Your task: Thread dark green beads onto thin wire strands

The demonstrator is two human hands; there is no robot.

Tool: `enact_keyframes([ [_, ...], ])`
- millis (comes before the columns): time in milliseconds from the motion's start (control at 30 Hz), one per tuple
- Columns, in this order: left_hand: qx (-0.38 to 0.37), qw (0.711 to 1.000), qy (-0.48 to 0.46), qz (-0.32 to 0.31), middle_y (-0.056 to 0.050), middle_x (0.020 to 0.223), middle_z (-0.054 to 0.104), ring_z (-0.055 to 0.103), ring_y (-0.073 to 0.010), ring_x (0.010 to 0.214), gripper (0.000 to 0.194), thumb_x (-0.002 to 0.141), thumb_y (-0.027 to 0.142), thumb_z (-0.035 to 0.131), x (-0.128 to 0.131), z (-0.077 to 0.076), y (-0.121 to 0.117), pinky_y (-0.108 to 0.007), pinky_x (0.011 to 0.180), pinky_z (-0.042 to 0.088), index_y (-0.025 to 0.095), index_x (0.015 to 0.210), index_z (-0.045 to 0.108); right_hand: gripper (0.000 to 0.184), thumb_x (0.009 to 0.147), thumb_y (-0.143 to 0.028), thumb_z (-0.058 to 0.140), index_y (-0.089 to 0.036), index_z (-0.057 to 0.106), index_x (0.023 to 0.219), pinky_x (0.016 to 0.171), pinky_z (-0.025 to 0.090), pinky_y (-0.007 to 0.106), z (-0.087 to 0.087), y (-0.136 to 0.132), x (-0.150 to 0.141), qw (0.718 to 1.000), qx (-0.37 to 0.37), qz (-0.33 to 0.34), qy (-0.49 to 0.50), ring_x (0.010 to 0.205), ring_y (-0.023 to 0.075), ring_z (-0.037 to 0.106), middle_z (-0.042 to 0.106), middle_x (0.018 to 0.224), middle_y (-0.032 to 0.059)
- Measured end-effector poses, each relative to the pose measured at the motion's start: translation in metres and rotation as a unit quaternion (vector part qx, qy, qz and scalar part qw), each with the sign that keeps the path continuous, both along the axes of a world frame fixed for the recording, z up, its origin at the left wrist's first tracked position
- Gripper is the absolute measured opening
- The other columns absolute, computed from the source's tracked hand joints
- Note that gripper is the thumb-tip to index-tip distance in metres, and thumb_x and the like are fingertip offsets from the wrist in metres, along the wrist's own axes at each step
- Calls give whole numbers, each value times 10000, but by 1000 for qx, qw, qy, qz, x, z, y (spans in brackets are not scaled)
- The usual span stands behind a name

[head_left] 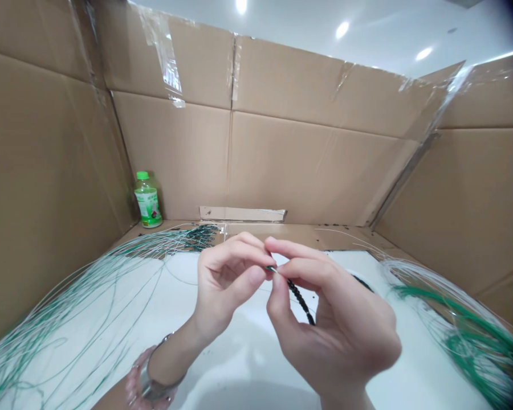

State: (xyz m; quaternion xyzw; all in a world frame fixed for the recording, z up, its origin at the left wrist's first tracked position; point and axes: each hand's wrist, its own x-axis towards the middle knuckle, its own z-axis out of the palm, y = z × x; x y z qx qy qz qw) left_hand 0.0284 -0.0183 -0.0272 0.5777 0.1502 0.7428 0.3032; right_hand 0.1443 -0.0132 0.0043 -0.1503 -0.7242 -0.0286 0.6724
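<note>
My left hand [228,279] and my right hand [329,319] meet above a white table top [248,353], fingertips pinched together on a thin green wire [272,269]. A short run of small dark beads [301,300] hangs on that wire, passing under my right fingers. My left thumb and forefinger pinch the wire's tip. My right thumb and forefinger hold the beaded part. Both hands are closed. A watch and a bracelet [147,381] sit on my left wrist.
Long green and white wires [77,296] fan out on the left, some with dark beaded ends [199,233]. Another bundle of green wires [461,324] lies on the right. Taped cardboard walls [308,165] surround the table. A green-capped bottle [147,199] stands in the back left corner.
</note>
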Motion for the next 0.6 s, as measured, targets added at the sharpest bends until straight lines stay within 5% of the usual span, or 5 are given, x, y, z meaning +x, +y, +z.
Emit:
enact_keyframes([
  [267, -77, 996, -42, -27, 10, 770, 640, 601, -56, 709, 62, 794, 260, 691, 3, 8, -5, -113, 631, 506, 277, 817, 745, 209, 678, 64, 609, -124, 654, 757, 772, 589, 143, 0, 1, 1, 998, -13, 62, 27, 797, 124, 709, 732, 809, 54],
  [600, -43, 995, -77, -43, 26, 799, 665, 632, -31, 685, 93, 821, 213, 659, 10, 3, -4, -86, 645, 538, 256, 835, 740, 232, 681, 72, 594, -126, 657, 782, 700, 594, 160, 1, 0, 1, 994, -31, 101, 36, 805, 137, 711, 727, 831, 53],
])
